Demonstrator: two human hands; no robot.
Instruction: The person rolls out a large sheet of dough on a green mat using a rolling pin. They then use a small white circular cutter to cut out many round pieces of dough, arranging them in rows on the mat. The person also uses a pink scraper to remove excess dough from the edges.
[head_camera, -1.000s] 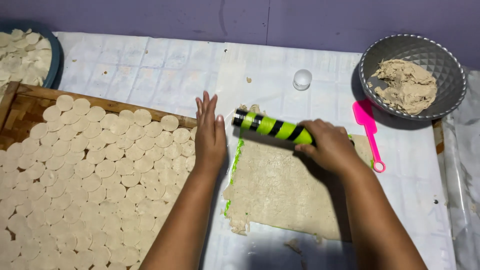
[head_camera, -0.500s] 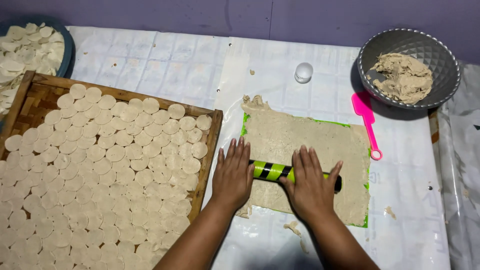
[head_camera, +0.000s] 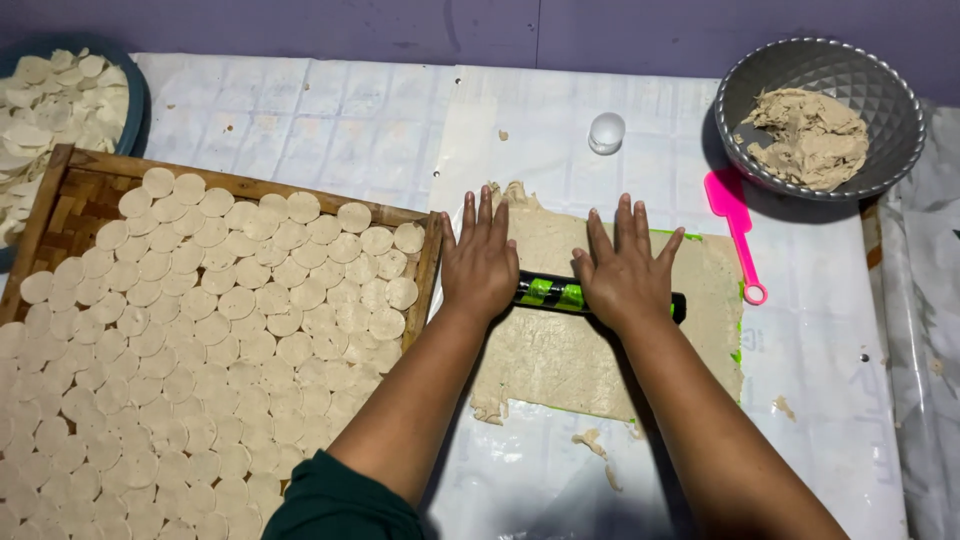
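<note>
Centre frame: left hand (head_camera: 480, 262) and right hand (head_camera: 625, 270), both flat and unclenched, press the roller (head_camera: 560, 294) across the dough (head_camera: 560, 350); since a second ago it has travelled from the sheet's top edge to mid-sheet, thinning it.

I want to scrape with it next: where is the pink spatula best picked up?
Take the pink spatula by its thin handle, near the ringed end, coming from above. It lies flat on the covered table with the blade toward the grey bowl, and the handle is clear on its outer side.

Both hands flat, palms down, fingers spread: left hand (head_camera: 482, 262); right hand (head_camera: 624, 272); forearms extended forward
</note>
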